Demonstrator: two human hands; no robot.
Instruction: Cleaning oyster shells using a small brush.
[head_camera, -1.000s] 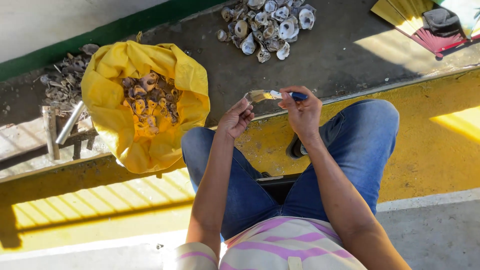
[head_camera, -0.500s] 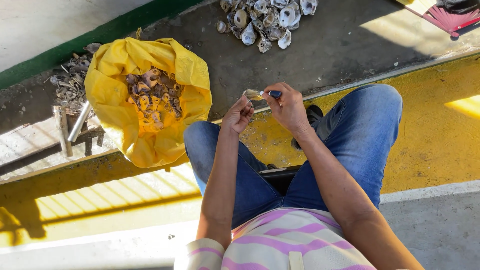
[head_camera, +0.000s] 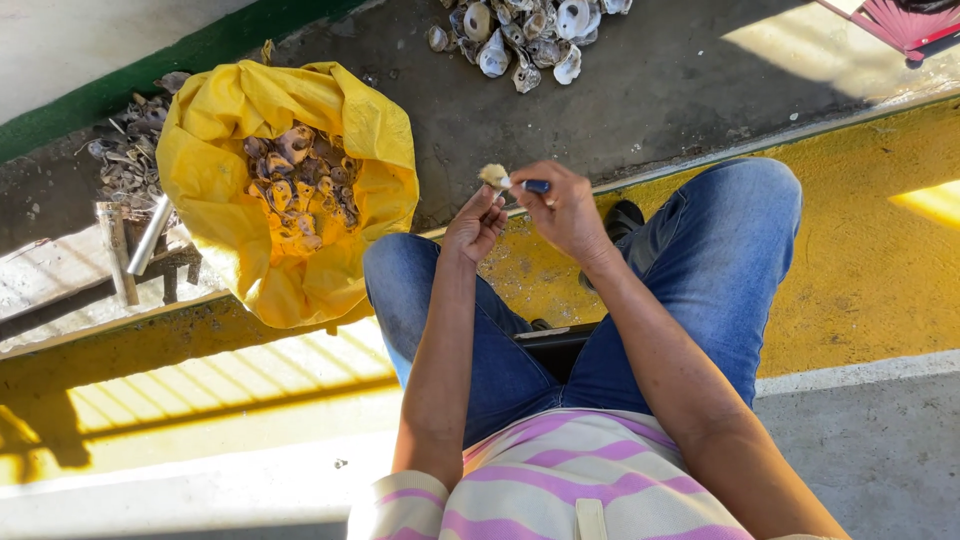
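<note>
I sit with both hands raised over my knees in blue jeans (head_camera: 720, 270). My right hand (head_camera: 565, 210) grips a small paintbrush (head_camera: 512, 182) by its blue handle, the pale bristles pointing left. My left hand (head_camera: 475, 225) is curled just under the bristles, its fingertips touching them; I cannot see whether anything lies inside it. Left of my hands stands an open yellow bag (head_camera: 215, 170) filled with brownish oyster shells (head_camera: 295, 175).
A heap of pale oyster shells (head_camera: 520, 35) lies on the dark concrete ahead. Darker shells (head_camera: 125, 150) are piled left of the bag, beside a metal pipe on a wooden stand (head_camera: 150, 235). A red folding fan (head_camera: 915, 22) lies far right. A yellow painted kerb (head_camera: 870, 270) runs under my legs.
Both hands moved slightly left and closer together, and the brush bristles now press against my left fingertips. The view shifted, so the shell heap and fan sit higher in frame.
</note>
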